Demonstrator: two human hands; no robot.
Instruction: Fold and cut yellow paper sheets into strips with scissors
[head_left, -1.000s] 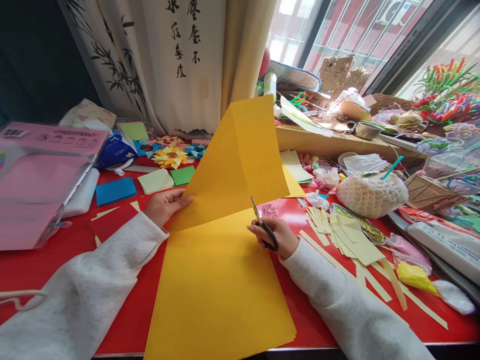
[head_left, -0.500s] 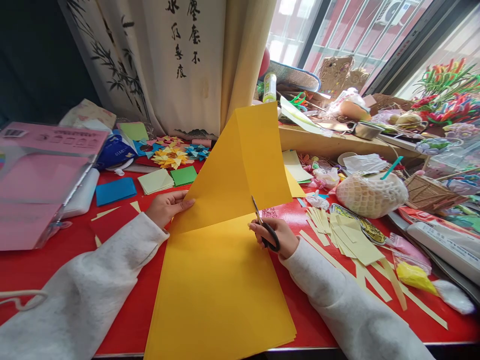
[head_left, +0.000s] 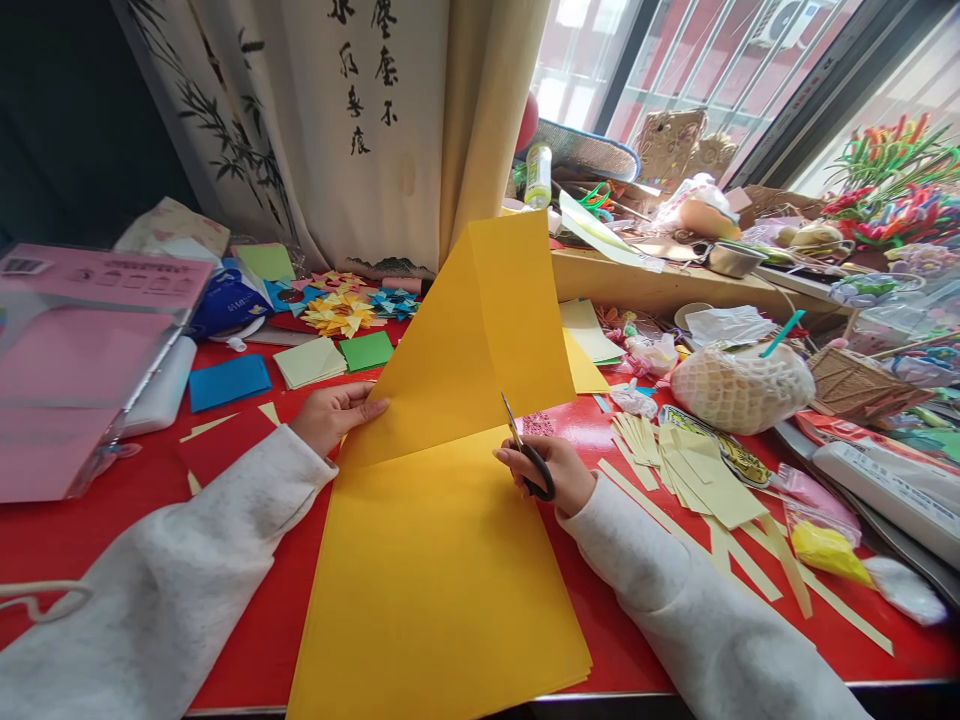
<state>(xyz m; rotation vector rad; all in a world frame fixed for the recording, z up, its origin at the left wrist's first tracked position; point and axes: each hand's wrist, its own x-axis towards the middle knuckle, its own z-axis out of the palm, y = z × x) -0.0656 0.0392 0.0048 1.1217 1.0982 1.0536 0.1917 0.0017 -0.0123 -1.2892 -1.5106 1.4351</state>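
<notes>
A big yellow paper sheet (head_left: pixel 442 560) lies on the red table (head_left: pixel 247 640), its far half lifted upright and creased down the middle. My left hand (head_left: pixel 334 412) grips the lifted half at its left edge. My right hand (head_left: pixel 551 470) holds black-handled scissors (head_left: pixel 525 450) at the sheet's right edge, blades pointing up along the fold line where the raised half meets the flat half.
Pale yellow paper strips (head_left: pixel 697 475) lie to the right, beside a net-wrapped bundle (head_left: pixel 739 385). A pink paper pack (head_left: pixel 75 360) stands at the left. Blue (head_left: pixel 229 380) and green squares (head_left: pixel 366 350) and folded paper flowers (head_left: pixel 341 312) lie behind. A cluttered shelf (head_left: pixel 675 285) runs along the window.
The raised half of the yellow sheet has sunk slightly lower. Both hands and the scissors stay almost where they were.
</notes>
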